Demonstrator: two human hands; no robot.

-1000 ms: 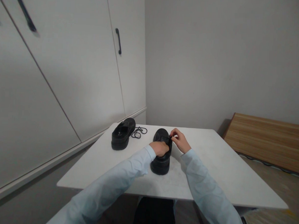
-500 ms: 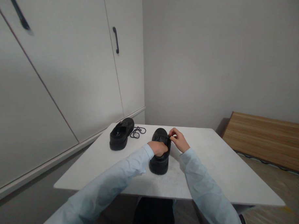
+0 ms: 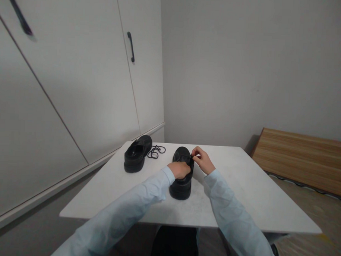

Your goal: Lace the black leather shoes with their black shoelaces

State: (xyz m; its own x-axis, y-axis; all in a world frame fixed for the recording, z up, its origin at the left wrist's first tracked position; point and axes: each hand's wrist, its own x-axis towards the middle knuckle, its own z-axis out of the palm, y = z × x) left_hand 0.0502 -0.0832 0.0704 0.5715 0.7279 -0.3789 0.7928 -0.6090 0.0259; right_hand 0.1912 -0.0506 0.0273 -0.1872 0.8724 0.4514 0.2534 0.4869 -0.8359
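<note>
A black chunky-soled shoe (image 3: 181, 188) stands on the white table (image 3: 241, 190), its heel toward me. My left hand (image 3: 179, 169) rests on top of this shoe, fingers curled into its opening. My right hand (image 3: 203, 160) is at the shoe's right upper edge, with thumb and fingertips pinched on a small dark bit there, probably a lace end. A second black shoe (image 3: 136, 156) sits at the table's far left, and a loose black shoelace (image 3: 156, 151) lies coiled beside it.
White cabinet doors (image 3: 77, 83) with black handles run along the left. A plain grey wall stands behind the table. A wooden slatted board (image 3: 300, 158) lies low on the right, with a dark cable along the floor.
The view has drifted slightly, so the table and shoes sit a little further left. Both hands stay on the near shoe in the same grip.
</note>
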